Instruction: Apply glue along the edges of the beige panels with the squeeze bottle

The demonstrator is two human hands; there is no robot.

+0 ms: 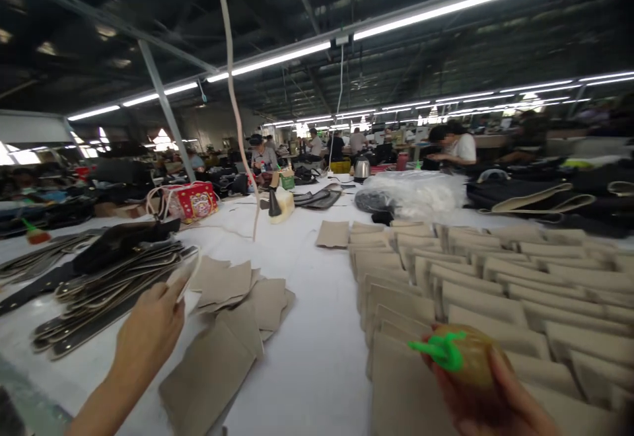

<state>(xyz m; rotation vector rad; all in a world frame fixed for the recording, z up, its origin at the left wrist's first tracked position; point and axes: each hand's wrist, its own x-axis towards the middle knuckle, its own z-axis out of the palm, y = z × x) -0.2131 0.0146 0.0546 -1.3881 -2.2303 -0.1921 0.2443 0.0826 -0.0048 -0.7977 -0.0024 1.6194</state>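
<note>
In my right hand (488, 383) is a squeeze glue bottle (470, 350) with amber contents, tipped so its green nozzle points left. It is over rows of overlapping folded beige pieces (475, 284). My left hand (151, 324) is closed around a thin, pale piece (191, 276), too blurred to name exactly. Beside that hand lie loose flat beige pieces (212, 363) in an untidy pile. Just to its left is a stack of dark straps (113, 290) with light edges.
A red patterned box bag (193, 201), a cream container with a black cone (281, 205), a steel kettle (362, 169) and a clear plastic bag (421, 191) stand farther back. A pale cord (235, 106) hangs to the white tabletop (317, 357). Other people work beyond.
</note>
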